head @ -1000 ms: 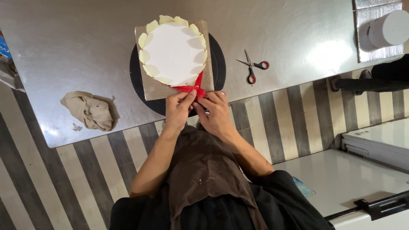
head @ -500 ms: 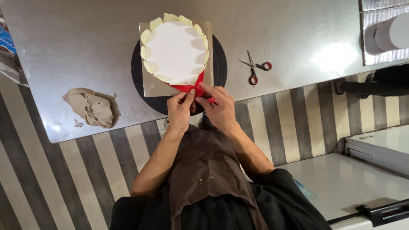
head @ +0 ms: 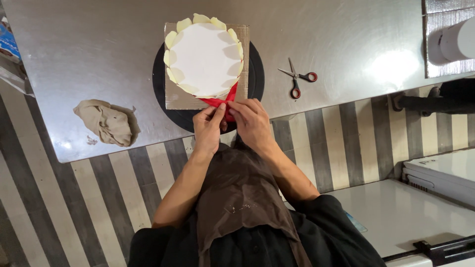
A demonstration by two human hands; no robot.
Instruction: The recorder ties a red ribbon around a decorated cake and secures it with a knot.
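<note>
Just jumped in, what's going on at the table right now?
A person in a brown apron has both hands at the near edge of a round white cake ringed with pale petals, on a cardboard square atop a black turntable. The left hand and right hand pinch a red ribbon at the cake's base. Scissors and a crumpled cloth lie on the steel table.

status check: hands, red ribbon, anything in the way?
Left hand and right hand both pinch red ribbon at near side of white cake. Scissors apart to the right. Crumpled cloth off left.
</note>
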